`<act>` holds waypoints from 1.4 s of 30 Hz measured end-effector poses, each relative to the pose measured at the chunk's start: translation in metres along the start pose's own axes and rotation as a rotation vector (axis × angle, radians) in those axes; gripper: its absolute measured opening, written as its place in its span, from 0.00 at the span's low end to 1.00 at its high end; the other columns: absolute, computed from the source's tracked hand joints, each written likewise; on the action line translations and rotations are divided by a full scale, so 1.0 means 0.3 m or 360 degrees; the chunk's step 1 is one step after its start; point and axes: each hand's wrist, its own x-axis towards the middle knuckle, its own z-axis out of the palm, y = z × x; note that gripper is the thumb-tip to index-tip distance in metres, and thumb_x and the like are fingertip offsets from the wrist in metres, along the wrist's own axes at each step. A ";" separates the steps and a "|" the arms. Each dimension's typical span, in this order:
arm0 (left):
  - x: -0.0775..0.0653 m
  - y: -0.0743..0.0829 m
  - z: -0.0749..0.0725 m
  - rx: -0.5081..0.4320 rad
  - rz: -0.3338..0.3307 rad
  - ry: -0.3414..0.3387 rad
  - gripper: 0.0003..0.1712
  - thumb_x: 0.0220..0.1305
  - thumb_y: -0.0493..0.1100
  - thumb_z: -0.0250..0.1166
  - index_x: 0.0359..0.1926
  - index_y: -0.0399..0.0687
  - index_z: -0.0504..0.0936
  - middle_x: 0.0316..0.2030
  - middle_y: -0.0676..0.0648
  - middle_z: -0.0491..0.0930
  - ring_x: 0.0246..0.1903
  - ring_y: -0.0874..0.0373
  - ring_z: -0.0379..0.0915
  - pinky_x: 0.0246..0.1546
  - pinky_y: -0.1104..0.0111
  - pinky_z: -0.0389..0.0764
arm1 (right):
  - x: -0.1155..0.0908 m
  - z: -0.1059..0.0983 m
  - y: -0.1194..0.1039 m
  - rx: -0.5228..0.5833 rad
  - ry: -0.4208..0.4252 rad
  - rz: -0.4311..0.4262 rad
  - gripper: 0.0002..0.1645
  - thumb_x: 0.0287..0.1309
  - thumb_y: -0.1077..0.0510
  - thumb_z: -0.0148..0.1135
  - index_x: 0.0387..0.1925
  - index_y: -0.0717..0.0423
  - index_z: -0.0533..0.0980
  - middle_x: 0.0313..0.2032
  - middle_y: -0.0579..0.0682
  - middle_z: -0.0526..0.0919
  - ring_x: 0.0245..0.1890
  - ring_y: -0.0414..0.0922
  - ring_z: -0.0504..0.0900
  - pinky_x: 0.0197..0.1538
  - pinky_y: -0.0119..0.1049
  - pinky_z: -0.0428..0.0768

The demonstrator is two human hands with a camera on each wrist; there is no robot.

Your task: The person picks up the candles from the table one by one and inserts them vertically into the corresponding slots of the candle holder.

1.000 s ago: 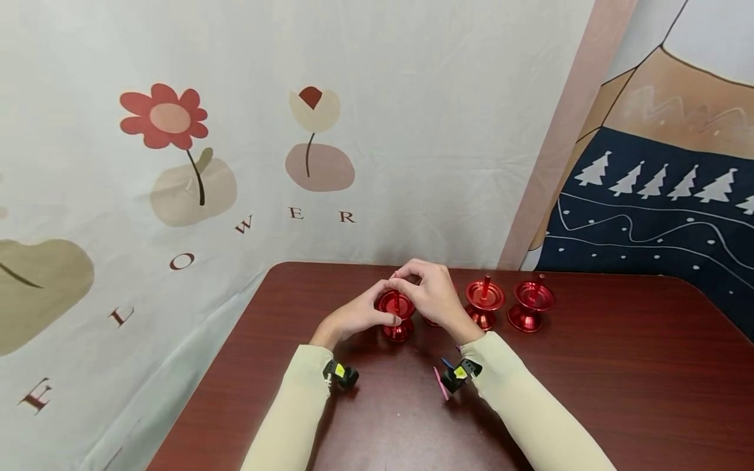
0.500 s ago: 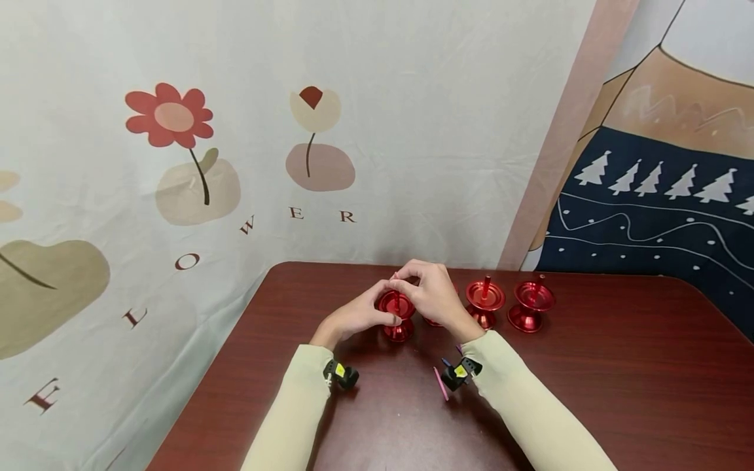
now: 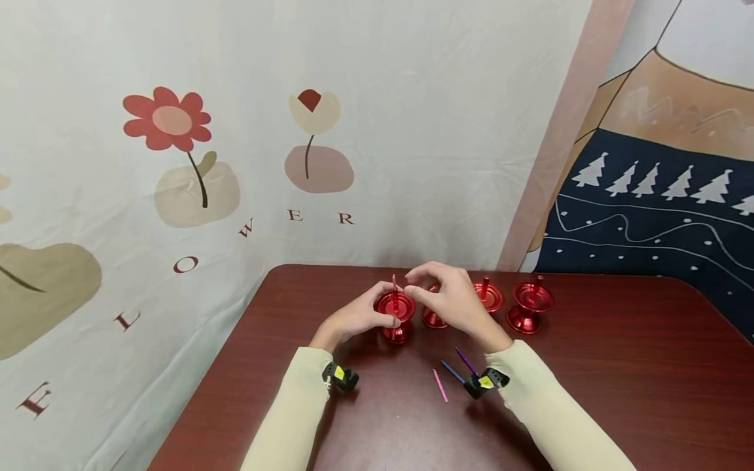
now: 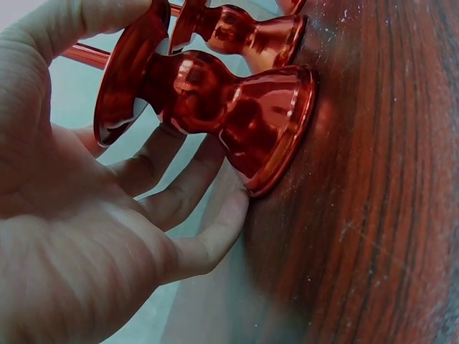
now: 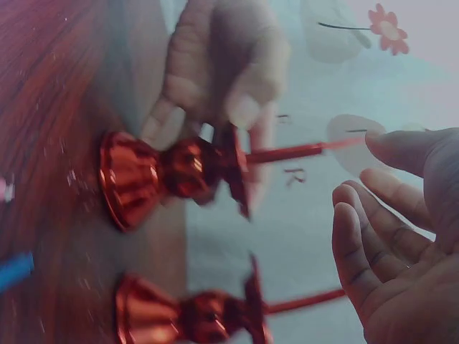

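Note:
My left hand [image 3: 356, 315] grips a shiny red metal candle holder [image 3: 396, 306] with a wide dish and flared base, standing upright on the table. In the left wrist view, the thumb is at the dish [image 4: 129, 86] and the fingers curl round beneath it, one fingertip at the base rim. A thin pinkish candle [image 5: 344, 144] stands up from the holder's central tube [image 5: 287, 153]. My right hand [image 3: 453, 297] is just right of that candle, holding nothing. Its fingers are spread and gently bent, the thumb tip close to the candle's top in the right wrist view.
Further red holders stand in a row to the right: one close by [image 3: 434, 318], one partly behind the right hand [image 3: 491, 297], and another [image 3: 527, 311] beyond. Pink [image 3: 440, 386], blue [image 3: 452, 371] and purple [image 3: 466, 360] thin sticks lie on the brown table [image 3: 618, 366].
My right hand has let go of the candle top and moved to the right, its fingers parting. The left hand keeps its grip on the holder. More of the sticks and neighbouring holder shows.

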 end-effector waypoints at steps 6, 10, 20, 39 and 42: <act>0.001 0.018 -0.005 0.0029 -0.0019 0.0010 0.39 0.64 0.35 0.73 0.74 0.38 0.69 0.61 0.39 0.80 0.57 0.50 0.78 0.60 0.63 0.80 | -0.049 -0.158 0.026 -0.0059 0.0055 0.0021 0.05 0.70 0.59 0.77 0.46 0.52 0.90 0.39 0.44 0.90 0.35 0.43 0.85 0.41 0.36 0.85; 0.010 0.026 -0.010 0.0055 -0.0034 0.0006 0.39 0.64 0.35 0.74 0.73 0.37 0.69 0.61 0.39 0.80 0.58 0.49 0.78 0.60 0.61 0.81 | -0.080 -0.256 0.062 -0.0109 0.0084 0.0061 0.05 0.72 0.60 0.74 0.46 0.52 0.90 0.40 0.46 0.91 0.37 0.44 0.84 0.43 0.32 0.83; 0.054 0.057 -0.047 0.0129 -0.0042 -0.0025 0.42 0.65 0.39 0.76 0.76 0.40 0.69 0.71 0.34 0.74 0.66 0.45 0.74 0.65 0.55 0.80 | -0.109 -0.329 0.137 -0.0069 -0.0043 0.0053 0.06 0.74 0.60 0.71 0.48 0.52 0.89 0.44 0.45 0.90 0.41 0.46 0.84 0.47 0.31 0.84; 0.103 0.071 -0.014 0.0161 -0.0002 -0.0050 0.43 0.58 0.38 0.82 0.72 0.39 0.74 0.60 0.40 0.80 0.55 0.51 0.81 0.55 0.60 0.85 | -0.115 -0.288 0.185 0.0024 -0.0197 -0.0057 0.07 0.72 0.63 0.72 0.48 0.53 0.89 0.39 0.41 0.89 0.36 0.44 0.84 0.40 0.36 0.86; 0.095 0.071 -0.012 0.0195 -0.0020 -0.0010 0.42 0.59 0.39 0.82 0.72 0.39 0.74 0.60 0.43 0.81 0.56 0.51 0.80 0.55 0.60 0.85 | -0.126 -0.291 0.189 0.0003 -0.0256 -0.0030 0.06 0.72 0.61 0.73 0.47 0.51 0.89 0.39 0.41 0.89 0.37 0.43 0.85 0.41 0.37 0.86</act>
